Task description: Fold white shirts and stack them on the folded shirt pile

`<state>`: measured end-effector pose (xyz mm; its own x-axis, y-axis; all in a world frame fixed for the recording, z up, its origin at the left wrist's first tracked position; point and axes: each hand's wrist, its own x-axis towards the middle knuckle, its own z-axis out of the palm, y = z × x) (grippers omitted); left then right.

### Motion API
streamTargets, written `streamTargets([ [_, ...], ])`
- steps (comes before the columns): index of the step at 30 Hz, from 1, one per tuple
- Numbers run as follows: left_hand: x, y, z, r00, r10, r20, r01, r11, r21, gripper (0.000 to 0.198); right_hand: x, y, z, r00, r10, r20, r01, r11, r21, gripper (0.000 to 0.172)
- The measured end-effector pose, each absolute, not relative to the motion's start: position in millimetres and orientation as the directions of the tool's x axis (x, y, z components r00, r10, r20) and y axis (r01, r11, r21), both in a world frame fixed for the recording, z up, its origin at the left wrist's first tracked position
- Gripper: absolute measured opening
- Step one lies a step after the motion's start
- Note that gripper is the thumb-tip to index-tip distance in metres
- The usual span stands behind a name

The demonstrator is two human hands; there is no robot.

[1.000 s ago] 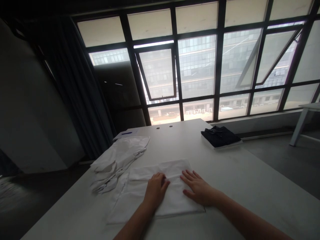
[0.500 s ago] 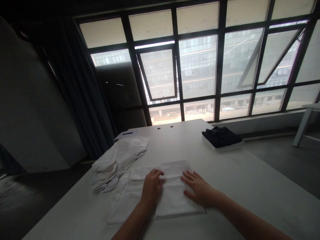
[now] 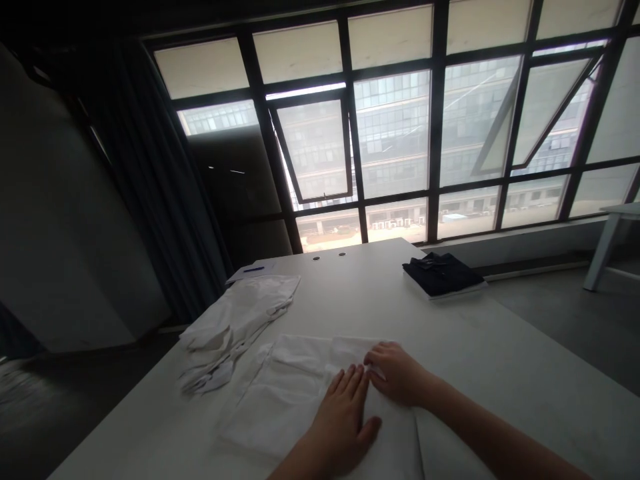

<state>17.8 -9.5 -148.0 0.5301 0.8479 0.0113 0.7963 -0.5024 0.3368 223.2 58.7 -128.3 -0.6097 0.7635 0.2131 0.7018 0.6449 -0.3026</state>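
A folded white garment [image 3: 280, 407] lies on the white table [image 3: 480, 327] in front of me, with a flap near its right side. My left hand [image 3: 345, 420] rests flat on its near part, fingers apart. My right hand [image 3: 397, 373] has its fingers curled and pinches the folded cloth at the flap's edge, close to my left fingertips. To the left of both hands lies a crumpled white garment [image 3: 235, 327], not touching either hand.
A folded navy garment [image 3: 440, 275] sits on a white board at the table's far right. Paper with a blue pen [image 3: 250, 270] lies at the far left corner. Large windows stand beyond the table, and a dark curtain hangs left.
My left hand has slid nearer and to the right across the cloth. My right hand has curled and taken the cloth's edge, and the fold has shifted with it.
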Motion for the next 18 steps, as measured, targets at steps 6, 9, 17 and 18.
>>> streamTargets([
  [6,15.6,-8.8,-143.8,0.512,0.859,-0.008,0.821,-0.486,0.299,0.074,223.1,69.5,-161.3,-0.653,0.735,0.183,0.653,0.669,-0.356,0.061],
  [9,15.1,-8.8,-144.8,0.498,0.867,-0.008,0.831,-0.474,0.292,0.076,226.9,74.5,-165.5,-0.628,0.765,0.146,0.693,0.634,-0.343,0.065],
  [17,-0.9,2.1,-135.2,0.56,0.828,-0.019,0.802,-0.536,0.263,0.076,228.5,70.1,-136.2,-0.566,0.813,0.136,0.791,0.582,-0.188,0.053],
  [18,-4.4,4.9,-133.3,0.558,0.83,-0.019,0.806,-0.536,0.251,0.075,228.0,66.8,-130.4,-0.562,0.819,0.117,0.805,0.573,-0.154,0.047],
])
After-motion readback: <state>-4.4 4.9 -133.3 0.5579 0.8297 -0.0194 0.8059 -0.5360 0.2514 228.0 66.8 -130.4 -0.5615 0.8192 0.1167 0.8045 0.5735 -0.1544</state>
